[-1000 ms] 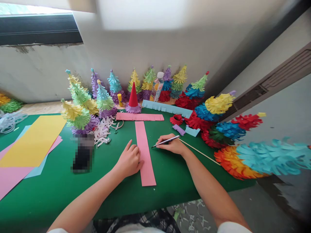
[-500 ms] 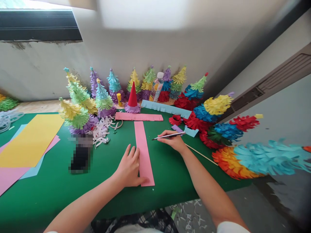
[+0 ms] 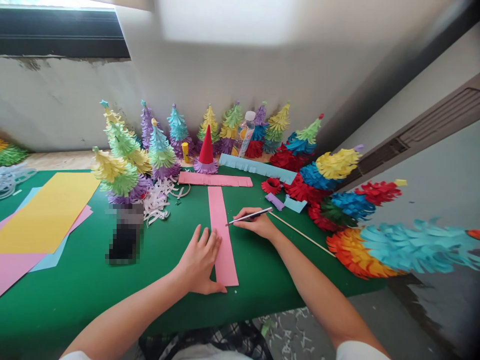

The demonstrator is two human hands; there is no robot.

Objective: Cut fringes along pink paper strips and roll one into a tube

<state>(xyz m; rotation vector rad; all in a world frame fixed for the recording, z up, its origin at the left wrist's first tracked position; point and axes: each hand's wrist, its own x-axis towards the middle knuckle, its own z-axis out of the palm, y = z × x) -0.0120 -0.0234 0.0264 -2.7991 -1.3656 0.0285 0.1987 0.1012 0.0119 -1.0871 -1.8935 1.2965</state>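
Note:
A long pink paper strip (image 3: 221,220) lies lengthwise on the green table (image 3: 90,290). My left hand (image 3: 200,260) rests flat on the strip's lower left part, fingers stretched out and pressing it down. My right hand (image 3: 257,225) is closed round a thin silver pen-like tool (image 3: 247,216), whose tip touches the strip's right edge near its middle. A thin wooden stick (image 3: 302,233) lies on the table just right of my right hand.
A second pink strip (image 3: 215,179) and a light blue fringed strip (image 3: 257,168) lie behind. Paper cone trees (image 3: 123,160) line the back and right edge, with a red cone (image 3: 206,150), a bottle (image 3: 243,133), a glue stick (image 3: 185,152), white scraps (image 3: 159,197), a yellow sheet (image 3: 50,212).
My left hand slid down the strip towards me and flattened. My right hand lifted the tool off the paper, then brought its tip back to the strip's right edge.

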